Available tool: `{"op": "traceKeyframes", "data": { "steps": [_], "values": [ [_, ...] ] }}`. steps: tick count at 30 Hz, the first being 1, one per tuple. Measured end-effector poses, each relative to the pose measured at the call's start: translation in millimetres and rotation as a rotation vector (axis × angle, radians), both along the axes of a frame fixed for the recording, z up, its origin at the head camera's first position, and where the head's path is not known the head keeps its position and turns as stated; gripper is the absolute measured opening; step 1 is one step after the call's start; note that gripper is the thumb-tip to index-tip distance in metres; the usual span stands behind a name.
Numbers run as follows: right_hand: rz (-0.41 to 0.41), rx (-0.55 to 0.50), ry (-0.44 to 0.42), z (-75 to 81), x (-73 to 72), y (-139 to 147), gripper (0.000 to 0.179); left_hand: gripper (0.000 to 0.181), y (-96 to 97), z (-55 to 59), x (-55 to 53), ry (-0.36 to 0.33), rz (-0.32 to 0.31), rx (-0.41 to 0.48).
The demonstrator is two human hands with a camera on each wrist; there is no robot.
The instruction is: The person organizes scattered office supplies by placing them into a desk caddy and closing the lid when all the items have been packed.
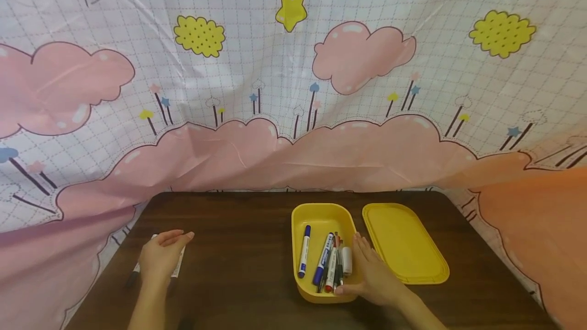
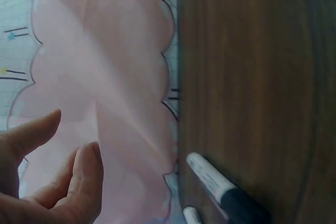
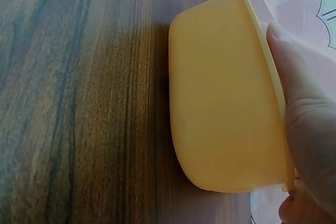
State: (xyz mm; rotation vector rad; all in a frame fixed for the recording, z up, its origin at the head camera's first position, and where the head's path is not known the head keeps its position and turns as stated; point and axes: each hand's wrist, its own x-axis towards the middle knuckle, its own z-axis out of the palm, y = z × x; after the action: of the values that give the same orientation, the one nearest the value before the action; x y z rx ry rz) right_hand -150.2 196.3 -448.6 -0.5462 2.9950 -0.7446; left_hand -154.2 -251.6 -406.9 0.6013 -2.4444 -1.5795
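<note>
A pink-and-white patterned cloth (image 1: pixel 293 162) is hanging behind the brown wood-grain counter (image 1: pixel 234 258); the left hand (image 1: pixel 159 256) is hovering empty near 2 dark-capped white markers (image 2: pixel 210 176), the right hand (image 1: pixel 378 280), fingers extended, is touching a yellow plastic box (image 1: pixel 316 297).

From my end, the left hand (image 1: pixel 160 256) covers part of both markers (image 1: pixel 177 269) by the tabletop's left edge, and their print is too small for me to read. The right hand (image 1: pixel 373 277) hides some of the right rim of the yellow box (image 1: pixel 321 298). Overlapping pens (image 1: pixel 338 269) inside defeat my count. The head view crops the tabletop's near edge; I can't fairly name the dark shape (image 1: pixel 185 324) there.
</note>
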Motion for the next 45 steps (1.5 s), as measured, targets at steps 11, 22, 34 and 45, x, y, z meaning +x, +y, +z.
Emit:
{"op": "traceKeyframes", "data": {
  "steps": [11, 22, 34, 45],
  "values": [
    [0.002, -0.003, 0.007, -2.9, 0.7, -0.1, 0.130, 0.064, -19.0, -28.8, 0.6, -0.036, 0.083, -0.109],
    [-0.003, -0.012, -0.007, -2.3, 3.2, -0.6, 0.130, 0.057, -23.0, -54.3, -6.1, -0.025, 0.103, -0.196],
    [0.009, 0.003, 0.008, -1.2, 1.8, 0.6, 0.131, 0.052, -19.1, -70.1, -11.6, -0.012, 0.092, -0.345],
    [0.008, -0.005, 0.013, -0.7, 1.6, 1.1, 0.131, 0.034, -17.9, -67.2, -10.1, -0.033, 0.052, -0.474]
  ]
}}
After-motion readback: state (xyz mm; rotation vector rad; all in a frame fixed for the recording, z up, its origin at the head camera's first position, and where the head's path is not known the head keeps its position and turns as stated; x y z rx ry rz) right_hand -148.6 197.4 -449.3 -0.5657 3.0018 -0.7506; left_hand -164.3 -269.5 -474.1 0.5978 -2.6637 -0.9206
